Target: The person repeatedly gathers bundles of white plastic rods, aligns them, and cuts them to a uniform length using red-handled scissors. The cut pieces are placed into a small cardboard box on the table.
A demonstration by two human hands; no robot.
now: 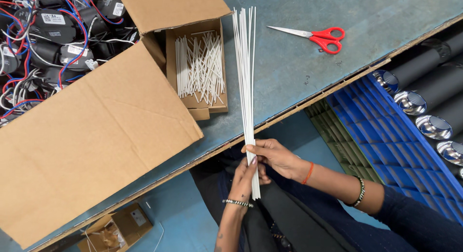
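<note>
Bundle of long white sleeving tubes: centre of frame, running from the upper centre down over the bench edge to the hands; lower end gripped.

Left hand: lower centre, fingers closed around the bundle's lower end; beaded bracelet at wrist.

Right hand: just right of the left, fingers pinched on the same bundle slightly higher up; orange thread at wrist.

Small open carton: left of the bundle, upper centre, holding short cut white tube pieces.

Large cardboard box: left half of frame, flaps open; black components with red, blue and white wires in upper left.

Red-handled scissors: upper right on bench, apart from the bundle.

Blue plastic crate: right, beside black cylinders with shiny ends.
</note>
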